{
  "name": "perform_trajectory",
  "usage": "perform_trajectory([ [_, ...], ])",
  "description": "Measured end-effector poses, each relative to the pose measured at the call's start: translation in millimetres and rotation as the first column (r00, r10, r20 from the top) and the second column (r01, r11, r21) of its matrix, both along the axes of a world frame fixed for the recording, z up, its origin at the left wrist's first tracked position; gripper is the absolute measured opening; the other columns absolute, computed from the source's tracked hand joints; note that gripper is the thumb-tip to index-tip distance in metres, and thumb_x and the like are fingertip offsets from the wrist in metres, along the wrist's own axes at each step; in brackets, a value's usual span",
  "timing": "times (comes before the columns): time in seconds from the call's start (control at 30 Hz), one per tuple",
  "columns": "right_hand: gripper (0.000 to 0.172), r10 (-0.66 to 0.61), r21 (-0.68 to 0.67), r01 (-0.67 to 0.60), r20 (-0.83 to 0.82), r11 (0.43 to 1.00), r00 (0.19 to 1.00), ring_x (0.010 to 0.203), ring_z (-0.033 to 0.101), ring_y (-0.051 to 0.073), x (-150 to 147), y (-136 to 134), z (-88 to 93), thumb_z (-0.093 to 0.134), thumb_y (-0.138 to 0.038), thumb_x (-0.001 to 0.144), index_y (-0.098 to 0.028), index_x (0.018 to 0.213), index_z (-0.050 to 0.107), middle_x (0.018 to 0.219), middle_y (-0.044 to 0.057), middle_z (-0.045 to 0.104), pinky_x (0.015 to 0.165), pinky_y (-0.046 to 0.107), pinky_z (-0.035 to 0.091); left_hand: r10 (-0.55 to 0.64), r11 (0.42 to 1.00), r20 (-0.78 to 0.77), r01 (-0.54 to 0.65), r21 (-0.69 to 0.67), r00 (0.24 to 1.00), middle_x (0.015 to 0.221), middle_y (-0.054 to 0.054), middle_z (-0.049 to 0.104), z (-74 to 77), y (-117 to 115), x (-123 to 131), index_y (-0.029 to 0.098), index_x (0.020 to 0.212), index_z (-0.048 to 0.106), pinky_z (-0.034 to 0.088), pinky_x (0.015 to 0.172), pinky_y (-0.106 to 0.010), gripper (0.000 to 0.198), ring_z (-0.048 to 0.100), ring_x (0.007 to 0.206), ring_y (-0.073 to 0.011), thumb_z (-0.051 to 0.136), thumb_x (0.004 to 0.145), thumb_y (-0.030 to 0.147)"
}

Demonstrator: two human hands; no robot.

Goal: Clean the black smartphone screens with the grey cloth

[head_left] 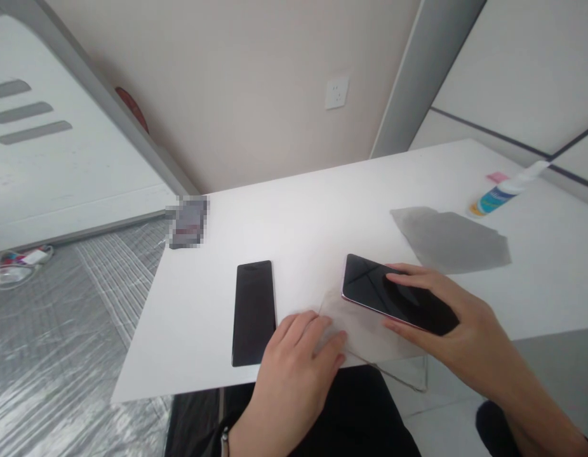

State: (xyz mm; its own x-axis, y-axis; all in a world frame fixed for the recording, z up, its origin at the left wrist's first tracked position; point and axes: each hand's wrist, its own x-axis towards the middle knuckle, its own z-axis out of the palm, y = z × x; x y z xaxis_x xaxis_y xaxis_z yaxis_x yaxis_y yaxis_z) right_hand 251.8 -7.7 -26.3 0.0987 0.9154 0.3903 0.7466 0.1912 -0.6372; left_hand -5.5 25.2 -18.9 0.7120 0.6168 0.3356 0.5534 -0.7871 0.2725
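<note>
My right hand (458, 324) grips a smartphone (370, 285) with a dark screen and a pinkish edge, thumb on one side and fingers on the other. The phone is tilted above a clear plastic bag (384, 336), which lies at the table's front edge and hangs partly over it. My left hand (298, 362) is on the bag's left side, fingers bent and thumb close to them, pressing or pinching the plastic. Just left of that hand, a second black phone (253, 311) lies flat, screen up.
A grey cloth (456, 240) lies on the white table (189, 330) at the right, with a spray bottle (498, 198) and a small pink piece (498, 177) behind it. A blurred-out item (189, 222) sits at the far left corner. A wall with a socket (336, 92) stands behind.
</note>
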Motion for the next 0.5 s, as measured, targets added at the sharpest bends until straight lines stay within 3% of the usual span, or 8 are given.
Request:
perform_trajectory([
  [0.1,0.04,0.105,-0.019,-0.104,0.075,0.994,0.992,0.117,0.073,0.032,-0.8,-5.5,3.1,0.07,-0.066,0.099,-0.035,0.126,0.068,0.133,0.003,0.073,0.098,0.055,0.065,0.042,0.997,0.037,-0.044,0.057,0.998,0.098,-0.005,0.078,-4.2,-4.3,-0.4,0.021,0.108,0.07,0.062,0.07,-0.041,0.022,0.072,0.084,-0.0262,0.058,0.099,0.005],
  [0.2,0.035,0.199,-0.048,-0.195,0.108,0.98,0.974,0.118,0.073,0.03,-2.1,-11.3,6.2,0.069,-0.061,0.102,-0.037,0.126,0.066,0.134,0.002,0.072,0.098,0.053,0.065,0.047,0.997,0.118,-0.054,0.055,0.992,0.098,-0.006,0.078,-1.5,-8.2,-5.2,0.021,0.105,0.069,0.06,0.069,-0.039,0.014,0.072,0.082,-0.0235,0.056,0.105,0.013],
  [0.33,0.035,0.238,-0.063,-0.231,0.147,0.971,0.96,0.114,0.074,0.03,-1.0,-18.2,9.2,0.067,-0.062,0.103,-0.037,0.127,0.066,0.131,0.002,0.073,0.093,0.051,0.067,0.07,0.994,0.139,-0.08,0.068,0.988,0.098,-0.007,0.08,2.4,-5.1,-20.0,0.02,0.102,0.068,0.064,0.077,-0.04,0.01,0.076,0.087,-0.0241,0.059,0.107,0.022],
  [0.5,0.03,0.245,-0.132,-0.219,0.231,0.967,0.942,0.117,0.071,0.032,-4.9,-24.8,3.3,0.067,-0.046,0.103,-0.035,0.13,0.065,0.133,0.003,0.072,0.093,0.056,0.065,-0.032,0.998,0.08,0.028,0.048,0.996,0.112,-0.012,0.083,3.9,-3.2,-26.9,0.014,0.116,0.07,0.069,0.091,-0.044,0.015,0.08,0.1,-0.0279,0.059,0.107,0.019],
])
